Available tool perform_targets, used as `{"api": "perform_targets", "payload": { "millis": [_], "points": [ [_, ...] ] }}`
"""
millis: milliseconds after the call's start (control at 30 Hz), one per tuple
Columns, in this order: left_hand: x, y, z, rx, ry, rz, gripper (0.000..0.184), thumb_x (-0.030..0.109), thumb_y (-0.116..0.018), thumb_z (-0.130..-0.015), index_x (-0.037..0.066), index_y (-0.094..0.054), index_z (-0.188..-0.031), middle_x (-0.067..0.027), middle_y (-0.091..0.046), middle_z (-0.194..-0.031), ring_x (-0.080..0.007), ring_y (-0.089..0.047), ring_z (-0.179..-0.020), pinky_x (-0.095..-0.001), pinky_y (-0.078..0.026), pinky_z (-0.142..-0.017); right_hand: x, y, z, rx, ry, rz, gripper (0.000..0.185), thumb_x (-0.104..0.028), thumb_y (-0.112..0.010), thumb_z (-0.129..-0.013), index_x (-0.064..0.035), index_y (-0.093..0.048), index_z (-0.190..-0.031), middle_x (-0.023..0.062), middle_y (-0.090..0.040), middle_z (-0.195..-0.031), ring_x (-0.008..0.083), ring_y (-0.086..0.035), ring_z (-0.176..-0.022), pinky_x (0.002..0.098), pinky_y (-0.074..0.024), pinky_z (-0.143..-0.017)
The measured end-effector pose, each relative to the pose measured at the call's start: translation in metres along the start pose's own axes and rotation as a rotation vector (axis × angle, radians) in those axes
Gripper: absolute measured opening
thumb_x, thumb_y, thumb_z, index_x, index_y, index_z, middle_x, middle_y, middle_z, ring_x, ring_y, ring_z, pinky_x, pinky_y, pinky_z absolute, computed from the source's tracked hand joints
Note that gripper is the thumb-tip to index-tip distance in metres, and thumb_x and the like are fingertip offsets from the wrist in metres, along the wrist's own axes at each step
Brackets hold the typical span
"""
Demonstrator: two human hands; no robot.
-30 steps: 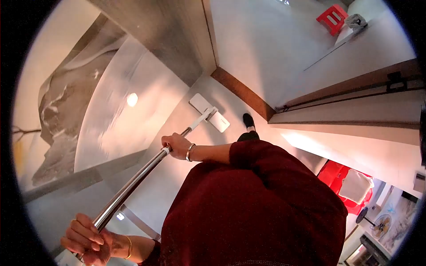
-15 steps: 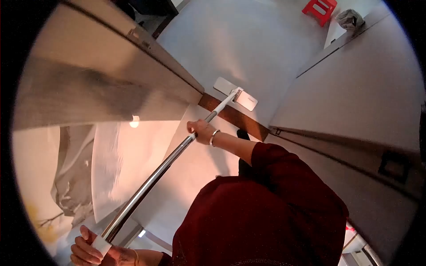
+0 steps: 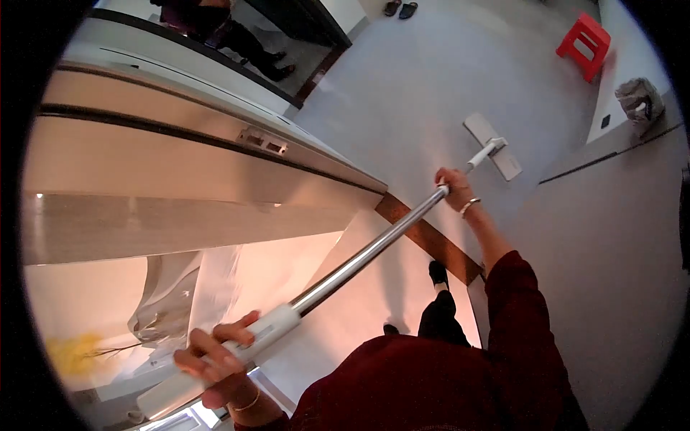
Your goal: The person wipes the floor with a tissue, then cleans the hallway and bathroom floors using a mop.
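Note:
A flat mop with a white rectangular head (image 3: 507, 162) lies against the grey floor beyond the brown door sill. Its silver pole (image 3: 370, 255) runs diagonally down to a white grip. My left hand (image 3: 223, 359) is around the white grip at the lower left, fingers curled over it. Farther up, my right hand (image 3: 454, 188) closes on the pole near its white collar, a silver bracelet on the wrist. The mop head is flat, its underside hidden.
The brown sill (image 3: 431, 241) crosses the doorway, beside a door edge with a metal latch plate (image 3: 262, 141). A red stool (image 3: 586, 45), a grey bag (image 3: 638, 103) and dark shoes (image 3: 407, 10) are beyond. A person's legs (image 3: 248, 47) show at the upper left.
The mop head has moved over the sill and onto the floor beyond, up and right in view. My right hand has reached forward with it. My left hand now holds the white grip.

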State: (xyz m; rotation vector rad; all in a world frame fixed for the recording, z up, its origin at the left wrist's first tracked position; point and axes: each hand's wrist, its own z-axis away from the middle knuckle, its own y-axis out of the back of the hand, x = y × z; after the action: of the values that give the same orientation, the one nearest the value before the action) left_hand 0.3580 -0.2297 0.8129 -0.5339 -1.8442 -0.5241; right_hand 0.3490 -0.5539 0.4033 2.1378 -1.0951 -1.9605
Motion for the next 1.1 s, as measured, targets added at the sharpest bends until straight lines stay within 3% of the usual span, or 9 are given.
{"api": "perform_targets", "payload": {
  "millis": [100, 267, 400, 533, 567, 667, 767, 800, 1100],
  "points": [
    [-0.034, -0.033, -0.018, -0.057, 0.058, 0.006, 0.046, 0.051, -0.061, -0.07, 0.015, -0.04, -0.089, -0.0045, -0.047, -0.083, -0.0397, -0.051, -0.097, -0.0632, -0.037, -0.084, 0.056, 0.028, -0.025, 0.1, 0.063, 0.046, 0.016, 0.006, -0.053, -0.062, -0.009, -0.05, -0.067, 0.005, -0.049, -0.061, 0.0221, -0.049, -0.061, 0.0302, -0.0393, -0.058],
    [-0.067, -0.065, -0.034, -0.4, 0.076, 0.118, 0.031, 0.034, -0.064, -0.074, 0.01, -0.054, -0.09, -0.0158, -0.055, -0.098, -0.0343, -0.048, -0.106, -0.0563, -0.028, -0.096, 0.094, 0.057, -0.014, 0.198, -0.134, 0.006, 0.02, 0.012, -0.05, -0.061, -0.0061, -0.052, -0.069, 0.0046, -0.048, -0.064, 0.0158, -0.052, -0.062, 0.026, -0.0422, -0.055],
    [-0.107, -0.098, -0.054, -0.424, 0.209, 0.048, 0.036, 0.03, -0.063, -0.076, 0.006, -0.052, -0.1, -0.0166, -0.051, -0.112, -0.0351, -0.038, -0.117, -0.0501, -0.024, -0.1, 0.112, 0.064, -0.008, 0.243, -0.176, 0.068, 0.016, 0.008, -0.057, -0.064, -0.0059, -0.053, -0.072, 0.0073, -0.052, -0.079, 0.0217, -0.052, -0.068, 0.0287, -0.0454, -0.058],
    [-0.108, -0.103, -0.066, -0.409, 0.183, 0.058, 0.045, 0.025, -0.065, -0.075, 0.001, -0.046, -0.108, -0.0161, -0.048, -0.118, -0.0324, -0.037, -0.119, -0.0435, -0.027, -0.099, 0.119, 0.058, -0.005, 0.336, -0.031, 0.14, 0.028, 0.016, -0.05, -0.061, -0.0053, -0.052, -0.08, 0.0038, -0.05, -0.08, 0.0165, -0.052, -0.07, 0.0278, -0.0453, -0.061],
    [-0.105, -0.098, -0.063, -0.387, 0.137, 0.084, 0.056, 0.031, -0.069, -0.07, 0.0, -0.045, -0.11, -0.0172, -0.046, -0.119, -0.0335, -0.037, -0.118, -0.0447, -0.028, -0.098, 0.116, 0.057, -0.005, 0.332, -0.21, -0.106, 0.021, 0.008, -0.053, -0.065, -0.0058, -0.052, -0.081, 0.0062, -0.051, -0.08, 0.0198, -0.052, -0.073, 0.0308, -0.0445, -0.065],
    [-0.105, -0.095, -0.054, -0.284, -0.048, 0.184, 0.058, 0.037, -0.072, -0.062, 0.004, -0.047, -0.102, -0.0138, -0.056, -0.101, -0.0323, -0.047, -0.108, -0.0495, -0.029, -0.097, 0.145, 0.05, -0.005, 0.263, -0.072, 0.22, 0.015, -0.011, -0.052, -0.076, -0.006, -0.05, -0.089, 0.009, -0.052, -0.08, 0.0233, -0.05, -0.078, 0.0329, -0.0418, -0.066],
    [-0.111, -0.109, -0.039, -0.242, 0.023, 0.21, 0.047, 0.04, -0.071, -0.064, 0.006, -0.051, -0.089, -0.0049, -0.056, -0.071, -0.0248, -0.057, -0.082, -0.0465, -0.033, -0.094, 0.135, 0.044, -0.001, 0.234, -0.403, -0.003, 0.021, 0.001, -0.058, -0.064, -0.0086, -0.052, -0.082, 0.0122, -0.051, -0.087, 0.0292, -0.051, -0.084, 0.0355, -0.0439, -0.072],
    [-0.11, -0.113, -0.035, -0.236, 0.033, 0.174, 0.038, 0.04, -0.067, -0.07, 0.006, -0.054, -0.082, -0.0031, -0.052, -0.062, -0.0203, -0.055, -0.069, -0.0422, -0.038, -0.088, 0.145, 0.035, 0.005, 0.183, -0.226, 0.299, 0.024, 0.007, -0.056, -0.062, -0.0093, -0.051, -0.079, 0.0098, -0.049, -0.082, 0.027, -0.052, -0.08, 0.0327, -0.0451, -0.066],
    [-0.031, -0.056, 0.004, -0.204, 0.026, 0.016, 0.03, 0.031, -0.063, -0.073, 0.003, -0.054, -0.069, -0.0057, -0.051, -0.058, -0.0178, -0.046, -0.058, -0.0367, -0.038, -0.071, 0.039, 0.031, 0.033, 0.062, -0.169, 0.459, 0.017, -0.009, -0.066, -0.062, -0.0105, -0.053, -0.073, 0.0086, -0.053, -0.081, 0.0277, -0.048, -0.087, 0.0344, -0.0418, -0.081]
  ]
}}
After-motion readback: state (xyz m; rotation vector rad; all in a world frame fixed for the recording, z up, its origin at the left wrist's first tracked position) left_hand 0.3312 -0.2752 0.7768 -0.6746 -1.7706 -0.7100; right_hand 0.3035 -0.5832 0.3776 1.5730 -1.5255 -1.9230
